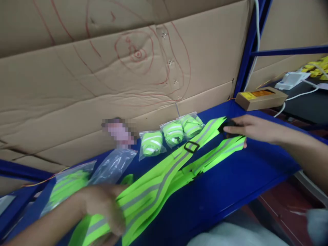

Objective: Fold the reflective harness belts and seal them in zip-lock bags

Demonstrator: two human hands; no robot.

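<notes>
A neon-green reflective belt [156, 184] with grey stripes stretches in several layers between my two hands above the blue table. My left hand [105, 205], partly blurred, is closed around the belt's near end at the lower left. At the upper right, my right hand [241, 128] pinches the far end by a black buckle [225, 127]. A black slider [191, 147] sits on the upper strap, about midway. Behind the belt lie clear bags [151, 143] with rolled green belts inside. Some of the strap beneath my left hand is hidden.
Flat clear plastic bags [112, 165] and a bag of green straps [70, 186] lie at the left of the blue table [205, 201]. Marked cardboard [102, 68] walls the back. A small carton [261, 98] stands at the far right corner, beside a blue post [246, 65].
</notes>
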